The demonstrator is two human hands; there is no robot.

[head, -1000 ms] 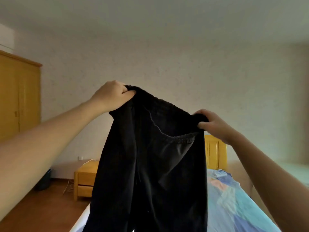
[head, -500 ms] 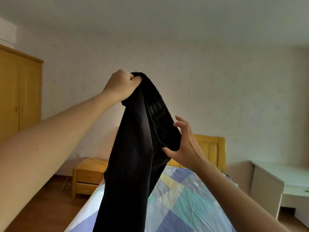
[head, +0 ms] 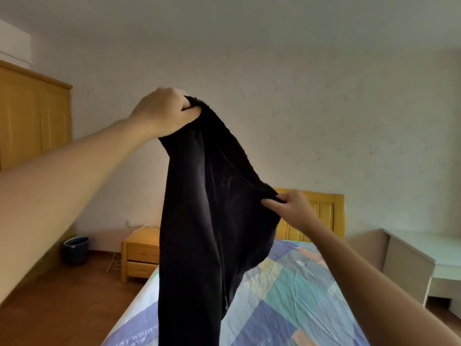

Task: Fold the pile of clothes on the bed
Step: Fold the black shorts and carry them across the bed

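- Left hand (head: 166,109) is up high, fist closed tight around one end of the waistband of the black trousers (head: 199,233), knuckles toward the camera.
- Right hand (head: 290,208) sits much lower and further toward the headboard (head: 321,211), thumb and fingers pinching the other end of the waistband; the grip looks light, fingertips only.
- The trousers hang in the air between the two hands and drop out of the bottom of the view, above the left side of the bed (head: 299,295). Nothing of them is seen resting on the patchwork sheet (head: 287,290).
- Risk one, as I read it: that fingertip pinch on the right could slip, and the waistband would swing down off the left fist and bunch.
- Risk two: the hands are at very uneven heights, so the band runs on a slant and the legs hang twisted together. Laid down like this, the fold would likely come out crooked.
- Risk three: the cloth hangs close to the bed's left edge, so a careless lowering could spill a leg onto the floor (head: 62,295).
- Further out: a nightstand (head: 141,253) beside the head of the bed, a dark bin (head: 76,249) by the wall, a pale desk (head: 421,253) off to the right.
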